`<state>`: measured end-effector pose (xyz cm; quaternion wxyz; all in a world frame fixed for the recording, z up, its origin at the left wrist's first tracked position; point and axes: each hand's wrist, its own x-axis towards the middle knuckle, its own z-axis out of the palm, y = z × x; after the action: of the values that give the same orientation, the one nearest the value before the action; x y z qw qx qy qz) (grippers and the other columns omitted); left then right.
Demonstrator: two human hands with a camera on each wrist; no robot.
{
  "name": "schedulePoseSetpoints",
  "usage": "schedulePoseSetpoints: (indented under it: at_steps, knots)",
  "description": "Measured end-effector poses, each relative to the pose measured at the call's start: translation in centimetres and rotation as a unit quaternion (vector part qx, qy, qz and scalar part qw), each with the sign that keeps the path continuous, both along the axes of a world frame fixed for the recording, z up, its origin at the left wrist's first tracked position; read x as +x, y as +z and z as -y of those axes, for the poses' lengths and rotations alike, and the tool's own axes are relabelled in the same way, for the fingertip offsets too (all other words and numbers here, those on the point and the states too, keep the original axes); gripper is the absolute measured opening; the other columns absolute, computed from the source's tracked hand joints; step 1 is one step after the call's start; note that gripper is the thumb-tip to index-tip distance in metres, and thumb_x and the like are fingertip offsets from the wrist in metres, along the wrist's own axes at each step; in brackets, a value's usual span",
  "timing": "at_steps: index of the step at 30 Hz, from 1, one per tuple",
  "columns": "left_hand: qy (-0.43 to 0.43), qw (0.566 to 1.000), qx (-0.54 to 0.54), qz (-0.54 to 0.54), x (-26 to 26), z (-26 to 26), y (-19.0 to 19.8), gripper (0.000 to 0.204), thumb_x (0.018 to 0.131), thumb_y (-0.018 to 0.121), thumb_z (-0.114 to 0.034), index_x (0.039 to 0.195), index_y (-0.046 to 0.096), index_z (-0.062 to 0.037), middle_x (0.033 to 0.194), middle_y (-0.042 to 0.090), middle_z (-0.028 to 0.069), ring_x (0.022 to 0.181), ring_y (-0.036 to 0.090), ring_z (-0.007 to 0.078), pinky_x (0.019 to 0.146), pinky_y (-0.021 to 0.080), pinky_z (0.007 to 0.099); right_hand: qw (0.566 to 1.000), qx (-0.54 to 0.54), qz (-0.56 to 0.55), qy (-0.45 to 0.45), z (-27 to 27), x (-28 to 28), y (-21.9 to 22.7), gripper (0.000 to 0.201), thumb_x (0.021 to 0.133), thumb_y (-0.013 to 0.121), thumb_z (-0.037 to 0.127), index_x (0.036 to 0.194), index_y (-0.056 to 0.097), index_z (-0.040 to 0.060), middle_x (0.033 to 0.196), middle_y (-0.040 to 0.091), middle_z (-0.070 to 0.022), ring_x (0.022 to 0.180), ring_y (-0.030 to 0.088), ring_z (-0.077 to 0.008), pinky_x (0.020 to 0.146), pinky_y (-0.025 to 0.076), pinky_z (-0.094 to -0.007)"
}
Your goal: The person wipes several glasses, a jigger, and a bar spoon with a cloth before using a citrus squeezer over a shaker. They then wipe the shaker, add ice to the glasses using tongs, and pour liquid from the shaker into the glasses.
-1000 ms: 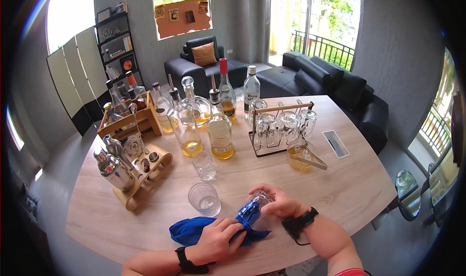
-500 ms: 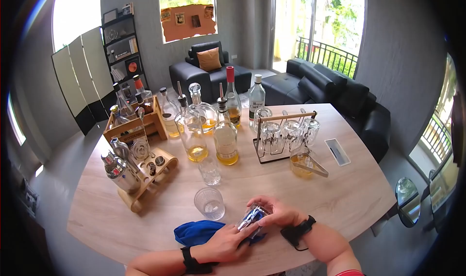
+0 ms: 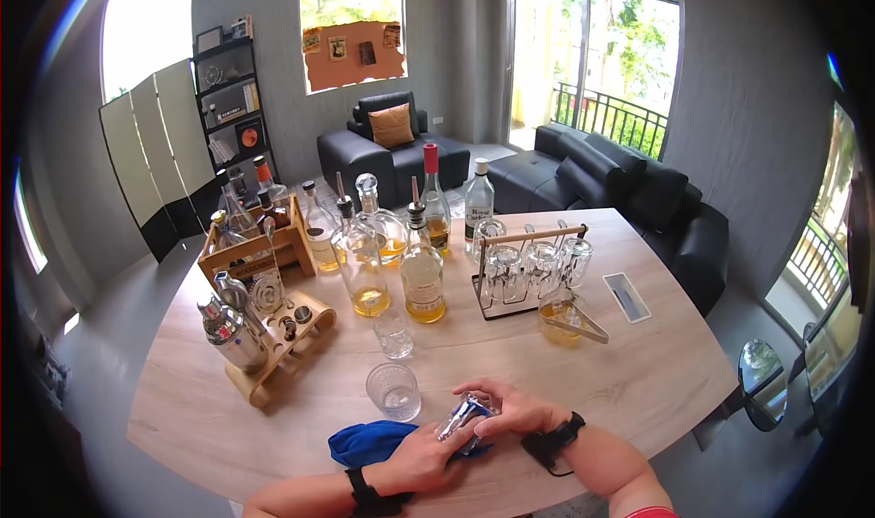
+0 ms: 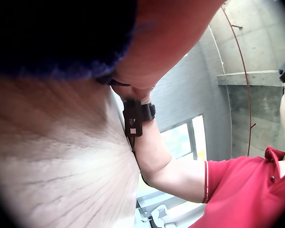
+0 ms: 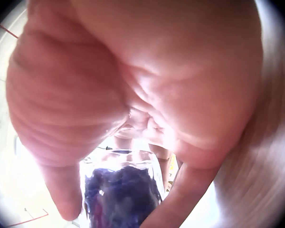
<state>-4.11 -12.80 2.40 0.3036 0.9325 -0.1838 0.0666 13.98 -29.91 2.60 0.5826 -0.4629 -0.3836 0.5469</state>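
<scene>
Near the front of the table, my right hand (image 3: 515,410) grips a clear drinking glass (image 3: 463,416), tilted toward my left hand. Seen from the right wrist, its fingers and thumb straddle the glass (image 5: 154,166), and blue cloth (image 5: 121,194) is bunched inside it. My left hand (image 3: 421,459) holds the blue cloth (image 3: 365,442) at the glass's mouth, its fingers reaching along the glass. Part of the cloth spills out on the table to the left. Dark blue cloth (image 4: 85,71) fills the upper left of the left wrist view, hiding the left fingers.
A patterned tumbler (image 3: 394,392) stands just beyond the cloth, another glass (image 3: 394,336) behind it. Several bottles (image 3: 424,285) stand farther back. At left are a shaker (image 3: 232,336) and wooden rack (image 3: 314,326); at right, a glass holder (image 3: 501,313) and tongs on a bowl (image 3: 561,331).
My left hand has shifted from the twisted cloth outside the glass to the glass's mouth, fingers now alongside it. The glass has tipped lower and turned in my right hand.
</scene>
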Motion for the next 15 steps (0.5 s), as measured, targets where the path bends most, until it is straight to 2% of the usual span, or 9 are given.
schedulePoseSetpoints:
  at_steps: [1, 4, 5, 7, 8, 11, 13, 14, 15]
  knots:
    - [0.003, 1.000, 0.010, 0.019, 0.0, 0.1, -0.3, 0.081, 0.082, 0.070, -0.018, 0.154, 0.035, -0.0084, 0.140, 0.054, 0.0262, 0.111, 0.062, 0.0453, 0.093, 0.053, 0.0472, 0.999, -0.045, 0.022, -0.005, -0.1, 0.2, 0.0, 0.089, 0.078, 0.087, 0.013, 0.151, 0.037, 0.0070, 0.134, 0.056, -0.0101, 0.124, 0.055, -0.0189, 0.107, 0.045, -0.0345]
    - [0.021, 0.999, 0.031, 0.018, -0.1, 0.3, 0.1, 0.080, 0.081, 0.071, -0.019, 0.152, 0.037, -0.0074, 0.139, 0.055, 0.0254, 0.108, 0.063, 0.0443, 0.091, 0.054, 0.0468, 0.994, -0.055, 0.097, -0.017, -0.5, 0.4, -0.3, 0.091, 0.079, 0.087, 0.012, 0.153, 0.034, 0.0077, 0.130, 0.057, -0.0091, 0.122, 0.056, -0.0180, 0.106, 0.046, -0.0338]
    - [0.034, 0.999, 0.041, -0.002, -0.1, 0.3, 0.4, 0.079, 0.081, 0.072, -0.020, 0.151, 0.039, -0.0064, 0.138, 0.055, 0.0253, 0.107, 0.064, 0.0438, 0.091, 0.054, 0.0465, 0.994, -0.055, 0.098, -0.017, -0.4, 0.3, -0.1, 0.091, 0.079, 0.087, 0.012, 0.153, 0.034, 0.0077, 0.130, 0.057, -0.0091, 0.122, 0.056, -0.0180, 0.106, 0.046, -0.0338]
    - [0.045, 0.998, 0.045, 0.021, 0.1, 0.2, 0.4, 0.080, 0.080, 0.072, -0.021, 0.151, 0.039, -0.0057, 0.136, 0.056, 0.0252, 0.104, 0.064, 0.0434, 0.090, 0.054, 0.0466, 0.997, 0.028, 0.074, -0.022, -0.1, -0.3, 0.5, 0.089, 0.079, 0.086, 0.013, 0.151, 0.035, 0.0074, 0.127, 0.058, -0.0085, 0.119, 0.057, -0.0175, 0.105, 0.046, -0.0338]
    - [0.056, 0.996, 0.047, 0.046, 0.1, 0.2, 0.3, 0.081, 0.080, 0.073, -0.022, 0.151, 0.039, -0.0051, 0.135, 0.057, 0.0252, 0.102, 0.065, 0.0429, 0.089, 0.054, 0.0468, 0.997, 0.027, 0.074, -0.021, -0.1, -0.3, 0.4, 0.089, 0.079, 0.086, 0.013, 0.151, 0.035, 0.0074, 0.127, 0.058, -0.0085, 0.119, 0.057, -0.0175, 0.105, 0.046, -0.0338]
    - [0.057, 0.996, 0.072, 0.023, 0.1, 0.3, 0.5, 0.083, 0.079, 0.073, -0.024, 0.151, 0.038, -0.0039, 0.132, 0.059, 0.0256, 0.097, 0.065, 0.0423, 0.087, 0.054, 0.0474, 0.998, 0.042, 0.037, -0.019, -0.1, -0.1, 0.2, 0.089, 0.079, 0.087, 0.015, 0.150, 0.035, 0.0067, 0.128, 0.058, -0.0089, 0.121, 0.056, -0.0181, 0.106, 0.046, -0.0341]
    - [0.057, 0.996, 0.069, 0.025, 0.0, 0.3, 0.7, 0.084, 0.078, 0.073, -0.025, 0.152, 0.037, -0.0036, 0.132, 0.059, 0.0255, 0.096, 0.065, 0.0421, 0.087, 0.053, 0.0472, 0.999, -0.032, 0.041, -0.001, -0.2, 0.3, -0.6, 0.090, 0.078, 0.087, 0.014, 0.150, 0.034, 0.0064, 0.131, 0.055, -0.0093, 0.126, 0.052, -0.0195, 0.108, 0.044, -0.0344]
    - [0.058, 0.996, 0.067, 0.027, 0.1, 0.2, 0.7, 0.086, 0.078, 0.074, -0.026, 0.152, 0.037, -0.0034, 0.132, 0.060, 0.0253, 0.095, 0.065, 0.0419, 0.086, 0.053, 0.0470, 0.999, -0.032, 0.042, -0.002, -0.1, 0.3, -0.8, 0.090, 0.078, 0.087, 0.014, 0.150, 0.034, 0.0064, 0.131, 0.055, -0.0093, 0.126, 0.052, -0.0195, 0.108, 0.044, -0.0344]
    - [0.057, 0.996, 0.067, 0.027, 0.1, 0.2, 0.6, 0.086, 0.078, 0.074, -0.026, 0.152, 0.037, -0.0034, 0.132, 0.060, 0.0253, 0.095, 0.065, 0.0419, 0.086, 0.053, 0.0470, 0.996, -0.059, 0.066, -0.026, -0.1, 0.2, -1.0, 0.090, 0.078, 0.088, 0.014, 0.149, 0.034, 0.0063, 0.132, 0.055, -0.0097, 0.126, 0.052, -0.0199, 0.108, 0.044, -0.0347]
